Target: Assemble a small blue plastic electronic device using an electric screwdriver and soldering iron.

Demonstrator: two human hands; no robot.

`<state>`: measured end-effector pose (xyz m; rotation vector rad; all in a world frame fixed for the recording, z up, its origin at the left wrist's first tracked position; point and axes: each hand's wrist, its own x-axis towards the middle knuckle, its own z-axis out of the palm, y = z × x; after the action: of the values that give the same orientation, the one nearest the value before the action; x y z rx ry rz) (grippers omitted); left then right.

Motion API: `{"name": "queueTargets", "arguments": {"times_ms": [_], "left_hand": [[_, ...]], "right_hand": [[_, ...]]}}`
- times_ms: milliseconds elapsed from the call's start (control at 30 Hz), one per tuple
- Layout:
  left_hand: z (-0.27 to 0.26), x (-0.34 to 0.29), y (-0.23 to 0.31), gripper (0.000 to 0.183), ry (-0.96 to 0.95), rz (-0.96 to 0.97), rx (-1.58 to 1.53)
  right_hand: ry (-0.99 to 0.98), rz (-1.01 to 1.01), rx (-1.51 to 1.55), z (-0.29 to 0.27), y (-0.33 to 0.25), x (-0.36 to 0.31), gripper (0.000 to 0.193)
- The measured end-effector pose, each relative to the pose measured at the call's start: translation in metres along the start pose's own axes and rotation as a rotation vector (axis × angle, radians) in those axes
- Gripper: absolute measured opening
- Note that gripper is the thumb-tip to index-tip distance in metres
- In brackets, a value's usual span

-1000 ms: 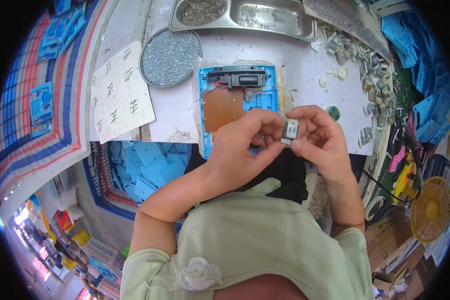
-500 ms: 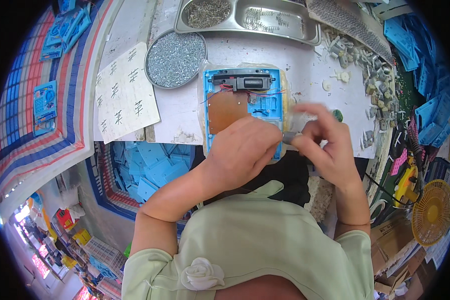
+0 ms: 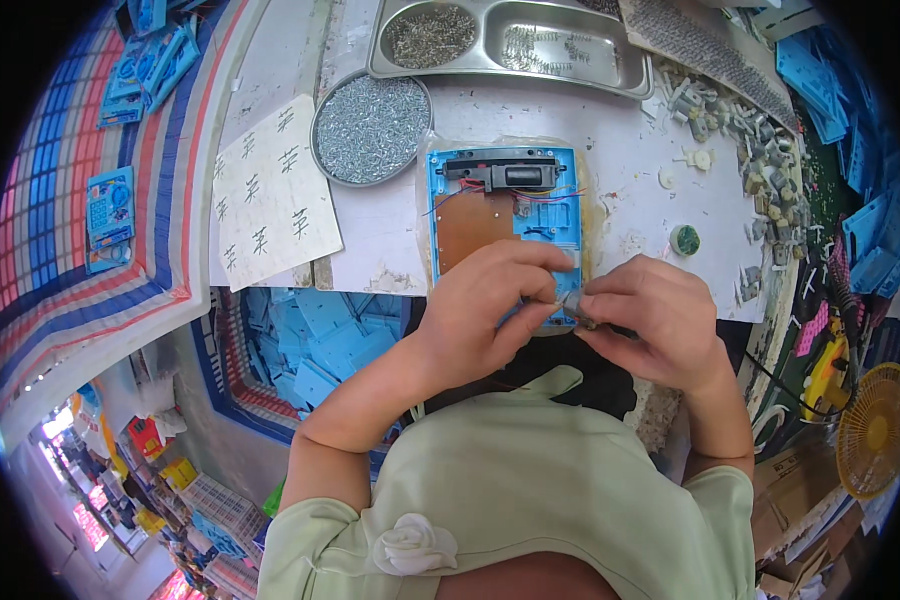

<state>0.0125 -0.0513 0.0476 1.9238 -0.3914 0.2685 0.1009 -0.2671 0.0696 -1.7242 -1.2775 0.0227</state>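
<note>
A blue plastic case [image 3: 434, 200] lies open at the table's front edge. Inside it are a brown circuit board [image 3: 475, 228], a black part [image 3: 515, 176] across the top and thin coloured wires. Over its lower right corner, my right hand [image 3: 660, 318] pinches a small grey motor-like metal part [image 3: 576, 306]. My left hand [image 3: 485, 302] reaches across the lower case, its thumb and index finger closed at the left side of that part. Whether those fingertips also hold a wire or other small piece is too small to make out.
A round dish of small silver screws [image 3: 372, 128] and a metal tray of springs [image 3: 510, 72] stand at the back. Handwritten paper [image 3: 275, 195] lies left. Small motors and white gears [image 3: 770, 180] are heaped right, near a green round piece [image 3: 684, 240]. Blue panels [image 3: 320, 330] fill a bin below.
My right hand's raised fingers have come down and closed around the grey part. My left hand has turned, showing its thumb and index finger at the part. The whole view has shifted slightly.
</note>
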Motion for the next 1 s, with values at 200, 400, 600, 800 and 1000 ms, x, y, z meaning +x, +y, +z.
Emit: {"name": "queueTargets", "arguments": {"times_ms": [200,400,600,800,1000], "left_hand": [[0.003,-0.001,-0.001,0.021,0.022,-0.033,0.061],[-0.008,0.011,-0.008,0.030,0.072,-0.114,-0.022],[-0.005,0.045,-0.029,0.040,0.036,0.062,0.628],[-0.013,0.038,-0.036,0.028,-0.056,0.239,0.644],[-0.039,-0.004,-0.040,0.032,0.124,0.139,0.532]], "right_hand": [[-0.004,0.009,-0.043,-0.003,0.000,-0.008,0.041],[0.063,0.085,-0.045,-0.002,0.007,-0.018,0.040],[0.251,0.187,-0.096,-0.010,0.021,-0.029,0.038],[0.324,0.488,-0.017,-0.003,0.029,-0.030,0.033],[0.031,0.278,-0.261,0.016,0.045,0.009,0.029]]}}
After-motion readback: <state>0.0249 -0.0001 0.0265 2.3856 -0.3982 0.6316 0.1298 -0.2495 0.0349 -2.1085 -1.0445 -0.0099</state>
